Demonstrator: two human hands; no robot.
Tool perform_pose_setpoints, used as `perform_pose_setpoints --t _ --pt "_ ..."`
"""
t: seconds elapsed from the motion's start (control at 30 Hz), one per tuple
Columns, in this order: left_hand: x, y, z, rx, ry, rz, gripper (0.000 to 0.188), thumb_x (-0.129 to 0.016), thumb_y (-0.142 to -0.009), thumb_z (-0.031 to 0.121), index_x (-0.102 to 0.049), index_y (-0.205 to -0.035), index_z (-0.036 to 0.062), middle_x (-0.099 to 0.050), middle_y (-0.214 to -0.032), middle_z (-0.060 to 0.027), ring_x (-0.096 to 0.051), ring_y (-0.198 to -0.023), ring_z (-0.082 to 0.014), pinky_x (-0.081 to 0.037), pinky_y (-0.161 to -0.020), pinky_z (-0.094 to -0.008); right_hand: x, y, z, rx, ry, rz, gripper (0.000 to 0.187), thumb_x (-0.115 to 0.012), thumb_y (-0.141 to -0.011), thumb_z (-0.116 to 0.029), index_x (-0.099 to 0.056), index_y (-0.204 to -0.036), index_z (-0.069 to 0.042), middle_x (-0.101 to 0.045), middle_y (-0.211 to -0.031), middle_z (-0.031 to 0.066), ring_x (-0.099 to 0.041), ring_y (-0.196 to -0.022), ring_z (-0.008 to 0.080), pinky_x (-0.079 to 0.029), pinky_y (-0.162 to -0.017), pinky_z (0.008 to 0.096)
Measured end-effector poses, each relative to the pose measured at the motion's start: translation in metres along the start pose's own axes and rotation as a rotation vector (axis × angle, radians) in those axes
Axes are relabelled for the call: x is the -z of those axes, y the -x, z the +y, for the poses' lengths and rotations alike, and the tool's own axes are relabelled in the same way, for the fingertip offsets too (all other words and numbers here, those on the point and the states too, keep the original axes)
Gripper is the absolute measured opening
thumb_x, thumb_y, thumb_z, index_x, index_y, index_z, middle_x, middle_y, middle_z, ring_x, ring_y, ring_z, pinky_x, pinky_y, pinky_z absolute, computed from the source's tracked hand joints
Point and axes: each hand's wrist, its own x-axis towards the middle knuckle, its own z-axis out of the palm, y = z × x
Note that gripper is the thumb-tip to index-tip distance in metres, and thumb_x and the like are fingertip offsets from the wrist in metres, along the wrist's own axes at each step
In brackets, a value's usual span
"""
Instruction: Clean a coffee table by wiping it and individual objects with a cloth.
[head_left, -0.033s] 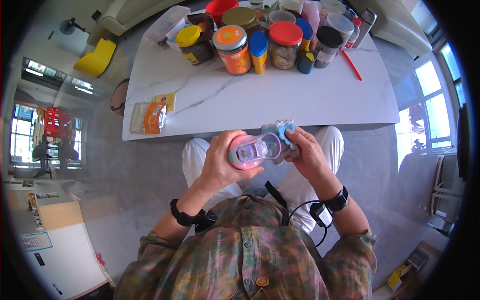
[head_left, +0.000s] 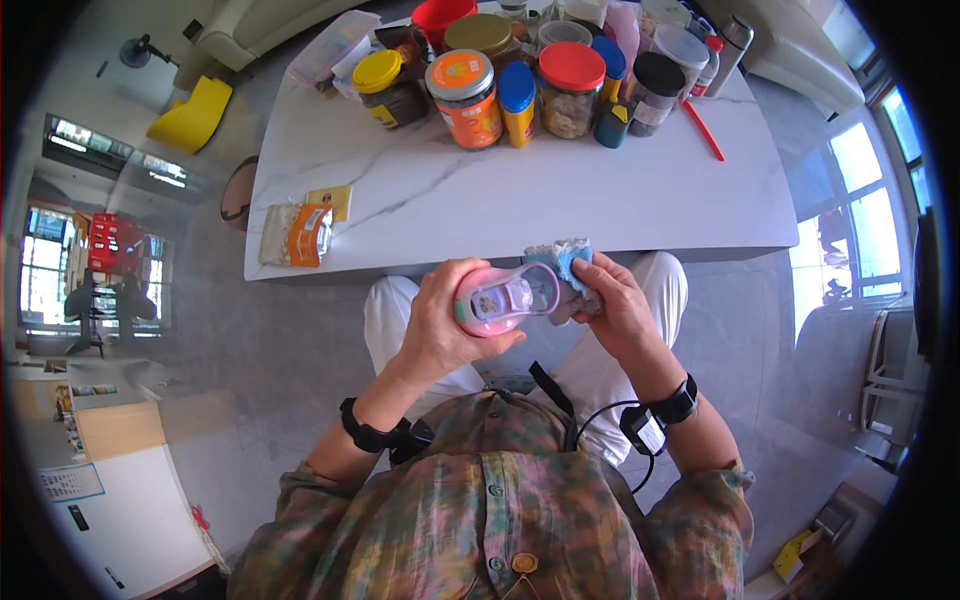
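Over my lap, just off the table's near edge, my left hand [head_left: 440,318] is closed around a pink bottle [head_left: 470,318] with a lilac loop handle on its lid. The loop points toward my other hand. A blue and grey cloth [head_left: 570,260] is bunched in the fingers of my right hand [head_left: 618,300], close beside the loop. Whether the cloth touches the loop, I cannot tell. The underside of the bottle is hidden.
On the white marbled table [head_left: 420,200], several jars and bottles crowd the far side, among them an orange-labelled jar [head_left: 470,115] and a red-lidded jar [head_left: 570,100]. An orange and clear packet [head_left: 305,236] lies near the left corner. A red stick [head_left: 705,132] lies right.
The cloth in my right hand has shifted slightly to the right. The bottle has moved very slightly left.
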Motion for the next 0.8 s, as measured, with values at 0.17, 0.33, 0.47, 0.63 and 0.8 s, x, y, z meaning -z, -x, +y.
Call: perform_pose_setpoints --t 0.17,0.33,0.47,0.63,0.8 --pt "0.002 0.000 -0.006 0.099 0.124 0.031 0.082 -0.095 -0.059 0.032 -0.054 -0.123 0.0018 -0.068 -0.109 -0.0120 -0.068 -0.099 -0.0208 -0.055 -0.086 -0.0331 0.001 0.005 -0.002 0.059 0.052 0.071 0.021 -0.058 -0.100 -0.024 -0.067 -0.101 -0.005 -0.069 -0.085 0.0017 -0.062 -0.065 0.0078 -0.047 -0.050 0.0229" --pt "0.000 0.000 -0.005 0.164 0.227 0.042 0.087 -0.095 -0.059 0.042 -0.054 -0.124 0.0016 -0.068 -0.108 -0.0121 -0.068 -0.099 -0.0213 -0.055 -0.087 -0.0330 0.001 0.007 0.008 0.014 -0.012 -0.059 0.022 -0.059 -0.099 -0.025 -0.067 -0.104 -0.005 -0.069 -0.083 0.0009 -0.063 -0.064 0.0083 -0.046 -0.049 0.0216" --pt "0.003 0.001 -0.003 0.087 0.086 0.051 0.084 -0.095 -0.061 0.042 -0.054 -0.123 0.0017 -0.067 -0.108 -0.0131 -0.068 -0.099 -0.0229 -0.055 -0.086 -0.0337 -0.009 0.009 0.002 0.017 -0.013 0.058 0.021 -0.059 -0.099 -0.023 -0.066 -0.105 -0.004 -0.069 -0.083 0.0006 -0.063 -0.063 0.0081 -0.046 -0.049 0.0214" --pt "0.004 -0.003 0.003 -0.122 -0.205 0.104 0.080 -0.096 -0.055 0.032 -0.056 -0.119 0.0048 -0.066 -0.107 -0.0112 -0.066 -0.097 -0.0278 -0.053 -0.084 -0.0389 -0.004 0.015 0.005 0.098 0.075 0.049 0.013 -0.064 -0.096 -0.013 -0.066 -0.107 -0.006 -0.070 -0.087 -0.0005 -0.062 -0.064 0.0047 -0.043 -0.047 0.0194" --pt "0.002 -0.003 0.011 -0.134 -0.310 0.122 0.080 -0.096 -0.051 0.025 -0.057 -0.119 0.0067 -0.065 -0.107 -0.0107 -0.064 -0.097 -0.0308 -0.049 -0.085 -0.0416 -0.031 0.020 0.007 0.312 0.273 0.051 0.012 -0.067 -0.095 -0.009 -0.064 -0.106 -0.005 -0.068 -0.085 -0.0025 -0.056 -0.064 0.0013 -0.039 -0.048 0.0182"
